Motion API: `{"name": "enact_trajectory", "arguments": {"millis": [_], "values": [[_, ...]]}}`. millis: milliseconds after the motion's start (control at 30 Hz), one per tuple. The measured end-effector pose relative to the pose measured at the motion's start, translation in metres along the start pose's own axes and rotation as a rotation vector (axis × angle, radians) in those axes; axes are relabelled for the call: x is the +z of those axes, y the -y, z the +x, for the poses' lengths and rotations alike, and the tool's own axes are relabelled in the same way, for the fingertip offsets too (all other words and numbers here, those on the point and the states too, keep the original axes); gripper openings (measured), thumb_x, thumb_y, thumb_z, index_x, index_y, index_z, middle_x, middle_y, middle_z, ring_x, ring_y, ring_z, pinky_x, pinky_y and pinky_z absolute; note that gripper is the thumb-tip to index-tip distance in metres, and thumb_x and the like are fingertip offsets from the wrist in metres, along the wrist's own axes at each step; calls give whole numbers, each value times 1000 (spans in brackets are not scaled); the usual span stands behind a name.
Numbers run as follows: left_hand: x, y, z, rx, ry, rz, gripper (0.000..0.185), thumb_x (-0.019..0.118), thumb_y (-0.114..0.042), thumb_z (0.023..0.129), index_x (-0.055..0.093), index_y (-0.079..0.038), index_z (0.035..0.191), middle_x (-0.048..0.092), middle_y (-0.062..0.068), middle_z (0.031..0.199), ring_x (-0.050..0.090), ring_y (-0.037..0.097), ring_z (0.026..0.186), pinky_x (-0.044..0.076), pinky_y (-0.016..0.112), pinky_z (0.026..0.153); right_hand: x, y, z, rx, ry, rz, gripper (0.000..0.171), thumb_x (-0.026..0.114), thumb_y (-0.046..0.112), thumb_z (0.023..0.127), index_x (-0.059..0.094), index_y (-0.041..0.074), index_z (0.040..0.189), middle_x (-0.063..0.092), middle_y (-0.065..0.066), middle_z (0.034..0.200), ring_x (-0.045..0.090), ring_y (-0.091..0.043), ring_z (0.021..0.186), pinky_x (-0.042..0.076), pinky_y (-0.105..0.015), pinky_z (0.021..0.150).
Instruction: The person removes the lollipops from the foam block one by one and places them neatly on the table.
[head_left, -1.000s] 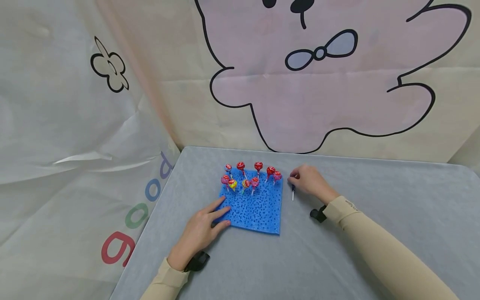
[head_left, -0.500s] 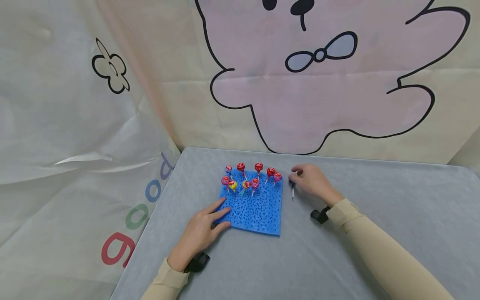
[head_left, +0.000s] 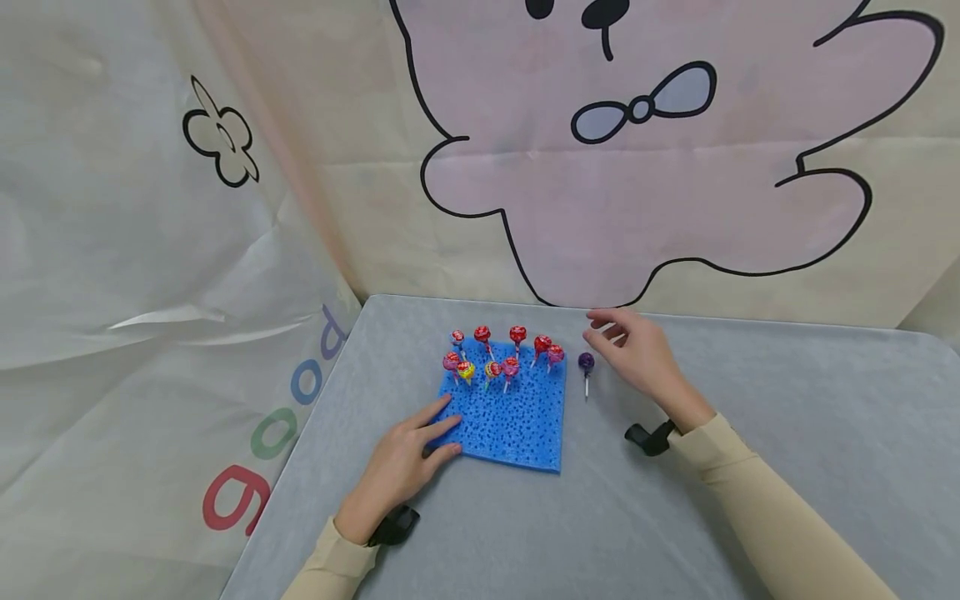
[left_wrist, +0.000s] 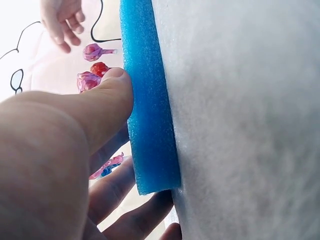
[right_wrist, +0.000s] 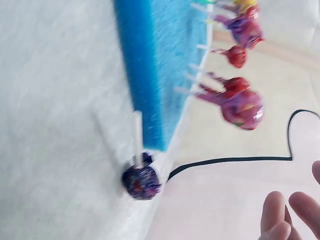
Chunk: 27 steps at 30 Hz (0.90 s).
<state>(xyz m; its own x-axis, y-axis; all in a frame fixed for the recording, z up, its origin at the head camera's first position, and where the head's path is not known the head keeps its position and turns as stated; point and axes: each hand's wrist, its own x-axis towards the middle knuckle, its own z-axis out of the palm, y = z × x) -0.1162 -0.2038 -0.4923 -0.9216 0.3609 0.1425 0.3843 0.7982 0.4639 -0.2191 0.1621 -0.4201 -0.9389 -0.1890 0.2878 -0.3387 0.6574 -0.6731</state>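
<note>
Release, just now, in the head view: the right hand [head_left: 637, 354] that was pinching the purple lollipop [head_left: 586, 362] a moment ago has lifted off toward the worktop's far edge, fingers loose and empty. The lollipop lies flat on the worktop, just beside the right edge of the blue foam pad [head_left: 510, 412], not planted among the standing lollipops [head_left: 504, 352]. The left hand [head_left: 401, 462] presses flat on the pad's near left corner. Left wrist view: thumb [left_wrist: 107, 102] on the foam, fingers straight. Right wrist view: lollipop [right_wrist: 141, 181] lying alone, fingertips [right_wrist: 274, 212] well clear. That one looks unplaced yet.
</note>
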Motion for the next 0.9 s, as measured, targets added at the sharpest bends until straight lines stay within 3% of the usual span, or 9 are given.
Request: {"name": "enact_trajectory", "arguments": {"millis": [200, 533, 900], "values": [[-1, 1, 1, 7, -5, -4, 51, 74, -42, 97, 67, -20, 142, 48, 4, 162, 54, 29, 143, 50, 50, 112, -2, 8, -8, -91, -29, 23, 31, 72, 18, 99, 72, 7, 128, 75, -14, 116, 72, -24, 94, 54, -15, 76], [-1, 2, 2, 28, -17, 20, 51, 74, -42, 97, 67, -20, 142, 49, 5, 161, 56, 30, 141, 52, 50, 110, 17, 6, -7, -27, 68, 1, 34, 74, 16, 98, 70, 5, 130, 73, -16, 121, 73, -28, 98, 64, -47, 85], [1, 1, 0, 17, -7, 9, 51, 75, -41, 96, 67, -20, 142, 48, 4, 162, 55, 29, 142, 51, 49, 111, 40, 11, -7, 4, 122, -2, 37, 76, 18, 97, 70, 5, 130, 72, -15, 125, 71, -25, 96, 63, -43, 82]]}}
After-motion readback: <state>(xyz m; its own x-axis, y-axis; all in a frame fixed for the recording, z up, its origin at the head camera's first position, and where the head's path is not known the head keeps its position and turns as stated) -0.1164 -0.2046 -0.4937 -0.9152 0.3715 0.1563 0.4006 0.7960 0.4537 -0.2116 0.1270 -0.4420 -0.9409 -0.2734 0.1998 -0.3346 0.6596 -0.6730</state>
